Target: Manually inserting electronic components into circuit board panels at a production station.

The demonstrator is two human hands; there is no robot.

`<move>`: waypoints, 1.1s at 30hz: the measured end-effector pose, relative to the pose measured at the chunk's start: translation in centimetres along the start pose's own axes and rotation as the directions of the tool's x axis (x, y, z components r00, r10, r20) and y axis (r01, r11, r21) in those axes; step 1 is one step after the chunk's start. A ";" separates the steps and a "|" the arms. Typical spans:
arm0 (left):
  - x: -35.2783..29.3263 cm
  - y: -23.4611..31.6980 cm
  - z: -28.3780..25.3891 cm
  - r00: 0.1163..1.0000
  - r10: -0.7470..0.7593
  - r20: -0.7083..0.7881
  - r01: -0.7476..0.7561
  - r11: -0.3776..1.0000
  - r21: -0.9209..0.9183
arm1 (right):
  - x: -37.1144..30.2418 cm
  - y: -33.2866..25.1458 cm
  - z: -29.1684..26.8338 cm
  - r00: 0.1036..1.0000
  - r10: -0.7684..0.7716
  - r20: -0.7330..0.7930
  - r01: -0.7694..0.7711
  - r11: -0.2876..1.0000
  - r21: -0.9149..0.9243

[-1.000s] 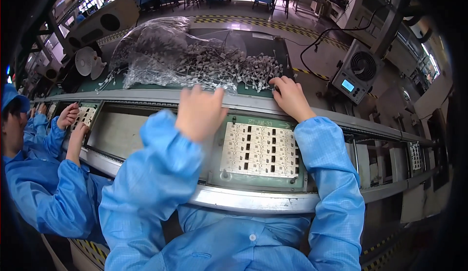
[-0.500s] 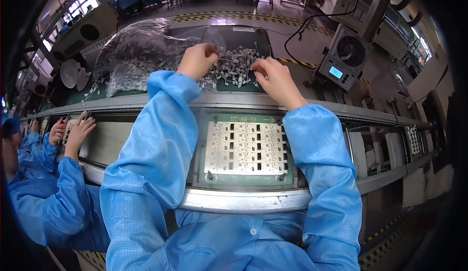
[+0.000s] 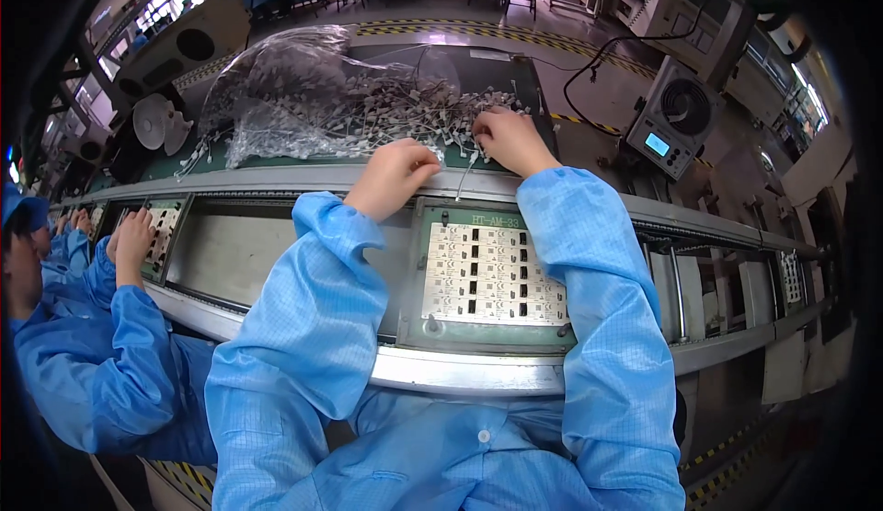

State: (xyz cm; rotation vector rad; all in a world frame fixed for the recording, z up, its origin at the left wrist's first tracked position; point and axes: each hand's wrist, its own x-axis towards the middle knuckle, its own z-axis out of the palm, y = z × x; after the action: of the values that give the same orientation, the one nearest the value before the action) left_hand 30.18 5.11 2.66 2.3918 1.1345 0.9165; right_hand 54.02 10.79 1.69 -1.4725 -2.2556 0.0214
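Far left there's a co-worker (image 3: 92,364) in blue, hands bunched together over another tray (image 3: 164,226) on the line. Past that, a white fan (image 3: 154,125) sits by the tabletop (image 3: 501,62), and then a clear bag (image 3: 276,79) sprawls across it, with a big pile (image 3: 405,111) of white-plugged leads spilling out to the right.

The left hand (image 3: 412,169) hangs near the front edge of the tabletop, just beside the bag. Fingers are half curled, thumb and index close together — can't tell if anything thin is pinched in there.

Just right of it, one loose lead (image 3: 466,175) trails down over the metal rail (image 3: 317,178) toward the green tray (image 3: 478,334), its plug right under the right hand. The right hand (image 3: 511,139) is at the right end of the pile, fingers bent in among the leads, and seems to be touching them. Whether it grips that lead I honestly can't tell.

The white panel (image 3: 497,276) lies flat in the tray, below both hands, with a grey blower (image 3: 676,115) off to the right.

My read: the step in hand is picking leads from the pile. Getting one clear calls for a fine fingertip pinch — tangles could drag neighbours along.
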 end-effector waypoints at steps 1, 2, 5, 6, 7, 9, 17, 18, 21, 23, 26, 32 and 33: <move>-0.1 -0.2 0.1 0.997 0.075 0.025 -0.074 0.997 -0.015 | -0.1 0.2 -0.1 1.000 0.000 -0.022 0.001 0.999 0.036; -0.2 -0.3 0.2 0.997 0.068 0.022 -0.067 0.998 -0.020 | 0.0 0.4 -0.2 0.999 0.001 -0.044 0.002 0.997 0.072; 0.2 -0.1 0.9 0.966 0.195 0.170 -0.212 0.973 0.092 | 0.5 0.9 0.1 0.997 -0.001 -0.077 0.010 0.994 0.112; -0.1 0.1 1.2 0.966 0.196 0.168 -0.213 0.973 0.087 | 0.5 1.1 0.3 0.994 -0.006 -0.107 0.021 0.990 0.139; -0.6 1.0 1.2 0.962 0.137 0.235 -0.181 0.968 0.174 | 0.1 0.7 0.5 0.996 -0.026 -0.087 0.033 0.996 0.088; -0.7 2.1 1.2 0.931 0.004 0.366 -0.105 0.961 0.256 | -0.7 0.0 1.0 0.999 -0.042 -0.029 0.043 0.999 0.001; -0.4 1.5 1.3 0.998 0.055 -0.021 -0.057 0.987 -0.152 | -0.8 1.3 0.2 0.986 -0.020 -0.167 0.031 0.998 0.062; -0.5 1.7 0.3 0.998 0.014 -0.067 -0.025 0.985 -0.172 | -0.8 1.4 -0.1 0.979 -0.001 -0.203 0.031 0.989 0.147; -1.6 1.9 -1.5 0.986 -0.068 -0.154 0.027 0.966 -0.256 | -0.8 1.7 -0.7 0.985 0.004 -0.172 0.035 0.974 0.223; -2.1 2.4 -1.9 0.965 -0.081 -0.250 0.010 0.962 -0.273 | -1.5 1.6 -0.6 0.999 0.038 0.032 -0.044 0.975 0.219; -3.1 1.3 -1.7 0.963 0.105 -0.248 -0.091 0.994 0.068 | -2.4 1.2 0.8 0.995 -0.048 -0.089 0.048 0.999 -0.005; -3.6 0.2 -1.4 0.985 0.046 -0.167 0.016 0.937 0.350 | -0.3 0.5 2.4 0.940 -0.261 -0.218 0.201 0.944 -0.261; -3.8 0.2 -1.4 0.986 0.044 -0.162 0.016 0.937 0.350 | 0.0 0.7 2.6 0.942 -0.257 -0.217 0.199 0.946 -0.258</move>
State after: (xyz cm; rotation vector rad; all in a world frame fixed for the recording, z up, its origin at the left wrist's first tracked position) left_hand 27.54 2.08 2.20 2.6433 1.4531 1.0085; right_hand 53.67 11.67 -0.88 -1.2293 -2.2617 -0.4887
